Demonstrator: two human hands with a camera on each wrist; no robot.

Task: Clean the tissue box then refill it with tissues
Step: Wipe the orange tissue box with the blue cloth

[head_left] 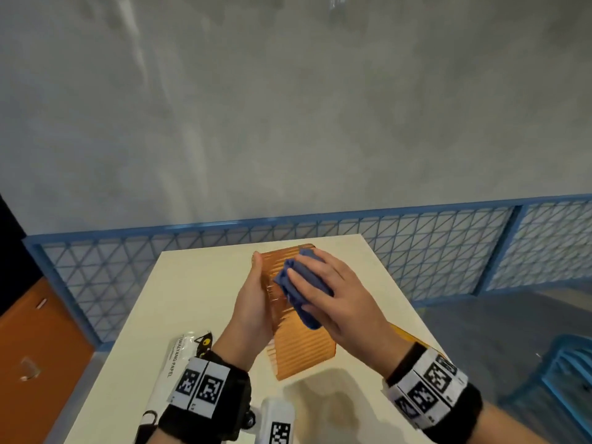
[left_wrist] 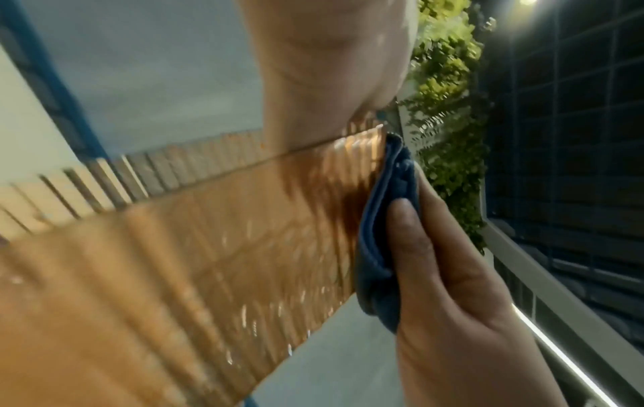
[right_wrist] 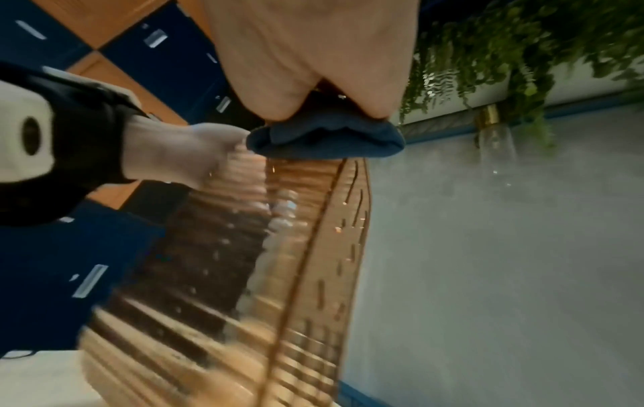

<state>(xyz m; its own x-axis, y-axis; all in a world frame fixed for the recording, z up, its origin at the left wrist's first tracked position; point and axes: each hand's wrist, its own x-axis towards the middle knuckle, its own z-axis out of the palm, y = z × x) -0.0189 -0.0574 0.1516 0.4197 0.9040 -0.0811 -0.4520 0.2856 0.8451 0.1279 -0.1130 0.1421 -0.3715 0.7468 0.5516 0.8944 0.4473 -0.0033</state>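
An orange translucent ribbed tissue box is held tilted above the white table. My left hand grips its left side, thumb up along the edge; through the plastic its fingers show in the right wrist view. My right hand holds a folded blue cloth against the box's upper face. The fingers lie over the cloth, and the thumb pinches it at the box edge. Small droplets glint on the ribs below the cloth.
A white wrapped tissue pack lies at the table's near left. An orange flat piece shows under my right wrist. A blue mesh railing runs behind the table, a blue chair stands right, and orange cabinets stand left.
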